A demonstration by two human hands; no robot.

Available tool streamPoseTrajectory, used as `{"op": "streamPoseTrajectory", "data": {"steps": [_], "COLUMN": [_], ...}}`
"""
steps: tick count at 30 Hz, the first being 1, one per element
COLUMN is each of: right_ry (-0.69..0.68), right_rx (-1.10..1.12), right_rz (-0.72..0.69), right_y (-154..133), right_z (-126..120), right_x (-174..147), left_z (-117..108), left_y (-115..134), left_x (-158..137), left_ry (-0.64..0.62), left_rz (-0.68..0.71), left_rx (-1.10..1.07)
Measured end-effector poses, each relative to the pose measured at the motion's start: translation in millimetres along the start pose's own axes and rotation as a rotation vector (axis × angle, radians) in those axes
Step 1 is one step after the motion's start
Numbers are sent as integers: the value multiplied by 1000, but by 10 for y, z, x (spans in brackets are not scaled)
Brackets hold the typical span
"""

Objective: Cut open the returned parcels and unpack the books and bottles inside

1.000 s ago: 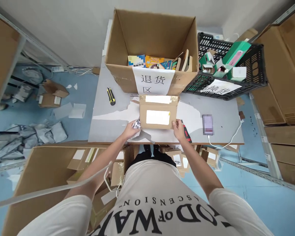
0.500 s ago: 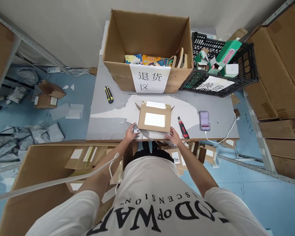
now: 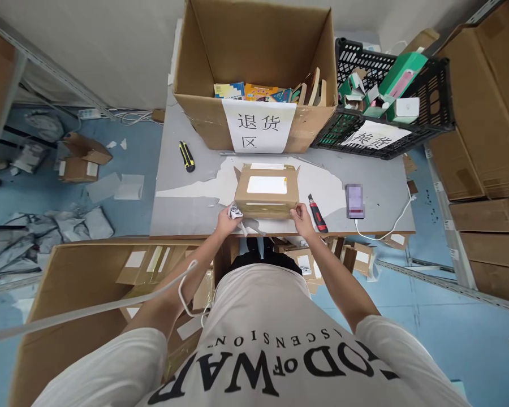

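A small cardboard box (image 3: pixel 266 199) rests on the table in front of me, a blank-looking white label on its top and shiny tape along its near side. My left hand (image 3: pixel 228 221) is closed around a crumpled piece of printed paper (image 3: pixel 236 211), close against the box's near left corner. At the near right corner, my right hand (image 3: pixel 302 219) pinches the box between thumb and fingers. Just right of that hand lies a red and black box cutter (image 3: pixel 318 213).
A large carton (image 3: pixel 195 113) of books stands behind, beside a black crate (image 3: pixel 443 107) of green packages. On the table (image 3: pixel 379 198) lie a yellow and black cutter (image 3: pixel 187 156) and a cabled phone (image 3: pixel 355 201). A big open carton (image 3: pixel 85 294) holding boxes stands at left below the table.
The small box has tipped back, so its taped near side now shows. My right hand has gone up onto its corner. The left hand still has the crumpled paper.
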State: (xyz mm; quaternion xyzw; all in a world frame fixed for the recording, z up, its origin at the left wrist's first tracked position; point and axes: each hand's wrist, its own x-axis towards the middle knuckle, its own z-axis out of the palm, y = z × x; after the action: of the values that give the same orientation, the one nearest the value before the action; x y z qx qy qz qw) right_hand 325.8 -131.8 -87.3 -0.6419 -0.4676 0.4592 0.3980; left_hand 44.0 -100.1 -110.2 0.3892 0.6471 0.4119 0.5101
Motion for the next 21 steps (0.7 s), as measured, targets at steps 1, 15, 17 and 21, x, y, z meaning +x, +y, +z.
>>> {"op": "streamPoseTrajectory", "data": {"steps": [1,15,17,21], "right_ry": [30,48,10,91], "right_rx": [-42,-581,-572,-670], "right_rz": [-9,323,315,305], "right_y": [-113,-200,-164,87], "right_z": [-40,-21,-81,-381], "right_x": [17,532,622,518], "left_z": [1,518,559,608], "left_y": [77,239,295,326], "left_x": [-20,35,78,54], "left_ry": [5,382,442,484], "left_rz": [13,-249,-244,-241], "left_rx": [-18,-371,-332,-277]}}
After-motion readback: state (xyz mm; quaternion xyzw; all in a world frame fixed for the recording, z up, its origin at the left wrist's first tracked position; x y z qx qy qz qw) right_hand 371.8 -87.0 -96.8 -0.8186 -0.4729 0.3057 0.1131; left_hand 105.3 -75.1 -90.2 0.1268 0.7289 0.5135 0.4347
